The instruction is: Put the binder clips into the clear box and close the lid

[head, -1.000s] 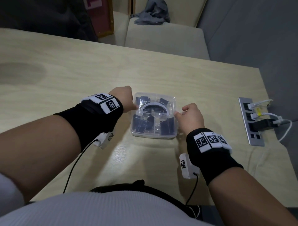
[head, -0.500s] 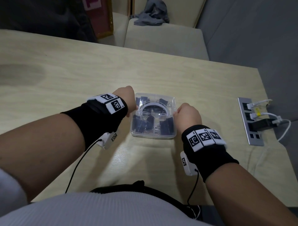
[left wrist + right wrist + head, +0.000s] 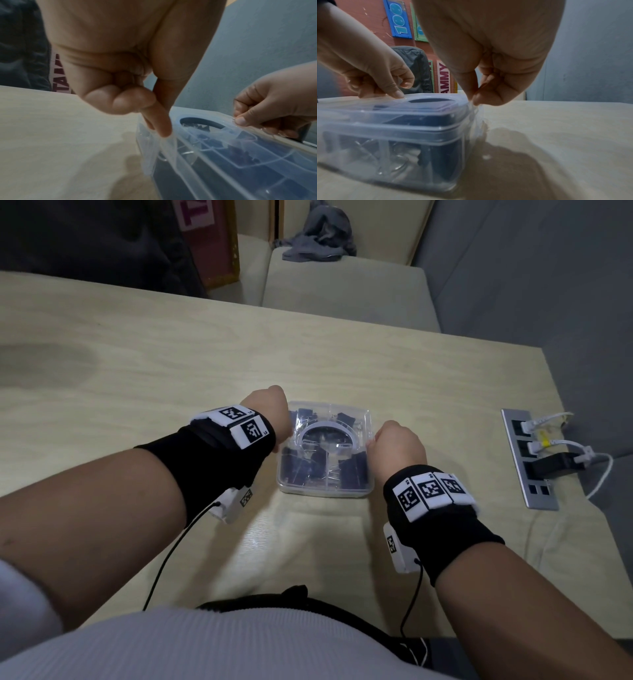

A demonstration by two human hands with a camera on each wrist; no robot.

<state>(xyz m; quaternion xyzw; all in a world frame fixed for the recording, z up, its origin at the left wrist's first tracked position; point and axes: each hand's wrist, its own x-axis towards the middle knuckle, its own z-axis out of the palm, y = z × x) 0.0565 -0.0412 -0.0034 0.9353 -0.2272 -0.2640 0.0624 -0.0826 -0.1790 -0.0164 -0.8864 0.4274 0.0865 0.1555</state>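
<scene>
The clear box (image 3: 325, 489) stands on the table with its lid (image 3: 363, 419) lying on top. Several dark binder clips (image 3: 349, 474) show through the plastic. My left hand (image 3: 270, 412) is at the box's left side; in the left wrist view it (image 3: 163, 129) pinches the clear side flap (image 3: 154, 155) between thumb and forefinger, the other fingers curled. My right hand (image 3: 397, 446) is at the right side and, in the right wrist view, pinches (image 3: 473, 99) the right flap (image 3: 477, 115) the same way. Both flaps hang down along the walls.
A metal power strip (image 3: 527, 460) with plugged cables is set into the wooden table (image 3: 171, 354) at the right. Beyond the far edge is a bench seat with a grey cloth (image 3: 318, 237). A dark bag lies at my near edge.
Both wrists have drawn in closer to the box's sides, the right hand moving left against the box. The box has stayed in place with its lid on.
</scene>
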